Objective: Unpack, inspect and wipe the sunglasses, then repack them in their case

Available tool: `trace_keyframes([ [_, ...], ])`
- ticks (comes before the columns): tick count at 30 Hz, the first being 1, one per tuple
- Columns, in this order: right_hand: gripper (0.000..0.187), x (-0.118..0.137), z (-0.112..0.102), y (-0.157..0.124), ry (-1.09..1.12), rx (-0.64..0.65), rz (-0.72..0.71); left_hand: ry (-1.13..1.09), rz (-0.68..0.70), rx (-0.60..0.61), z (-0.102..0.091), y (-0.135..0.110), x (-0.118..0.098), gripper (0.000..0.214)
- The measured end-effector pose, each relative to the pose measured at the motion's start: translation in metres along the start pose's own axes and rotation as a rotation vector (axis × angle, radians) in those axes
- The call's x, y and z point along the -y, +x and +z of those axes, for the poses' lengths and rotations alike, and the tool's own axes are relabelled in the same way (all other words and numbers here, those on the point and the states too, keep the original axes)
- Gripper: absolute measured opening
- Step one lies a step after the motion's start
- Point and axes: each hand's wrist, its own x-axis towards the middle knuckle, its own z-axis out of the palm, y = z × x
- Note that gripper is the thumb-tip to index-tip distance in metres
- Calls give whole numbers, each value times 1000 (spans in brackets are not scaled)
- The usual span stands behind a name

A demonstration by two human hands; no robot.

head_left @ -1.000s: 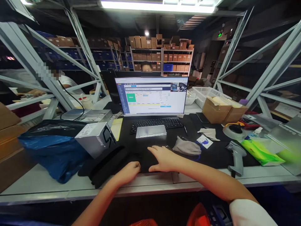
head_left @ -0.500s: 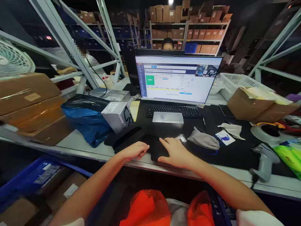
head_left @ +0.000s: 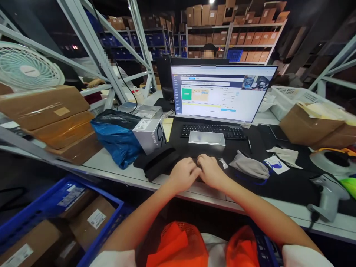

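Note:
My left hand (head_left: 184,174) and my right hand (head_left: 211,171) are close together above the front edge of the desk mat. Both have curled fingers, with the thumbs near each other. Something dark shows in the narrow gap between them, mostly hidden, so I cannot make out what it is. Left of my left hand lies a long black case-like item (head_left: 160,163). A small clear plastic packet (head_left: 223,163) is just right of my right hand, then a grey cloth pouch (head_left: 249,165). Behind the hands stand a shallow clear tray (head_left: 207,138) and a black keyboard (head_left: 213,131).
A lit monitor (head_left: 222,94) stands at the back. To the left are a printed grey box (head_left: 150,136), a blue plastic bag (head_left: 118,139) and stacked cartons (head_left: 55,118). A barcode scanner (head_left: 326,196) sits at the right, and a blue crate (head_left: 118,211) below left.
My left hand has moved right and forward to meet my right hand. The right hand's spread fingers have curled in. The view has turned slightly left.

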Motion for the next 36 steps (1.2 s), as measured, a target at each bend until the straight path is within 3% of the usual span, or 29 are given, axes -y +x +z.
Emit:
trace_keyframes([
  [3,26,8,0,2,-22,-19,-8,9,-92,-31,8,-9,18,35],
  [7,29,7,-7,3,102,-45,31,-92,-7,6,18,-10,26,28],
  [10,27,-12,-21,-7,176,-191,-2,-306,-26,-113,18,-14,33,28],
  [13,34,-36,-32,-24,349,-370,112,-419,-99,-248,16,-21,40,31],
  [16,35,-42,-32,-36,568,-452,302,-292,-96,-337,19,-22,34,31],
  [19,35,-33,-26,-39,647,-481,334,-66,19,-407,23,-16,17,26],
  [22,39,-35,-23,-42,637,-447,275,-56,210,-509,21,-16,7,32],
  [25,37,-51,-17,-49,596,-361,230,-79,237,-650,18,-24,13,37],
  [31,30,-82,-11,-46,479,-169,246,-183,-119,-445,33,-22,30,45],
  [36,31,-102,-28,-31,118,-66,434,-162,-185,-359,56,-23,19,14],
])
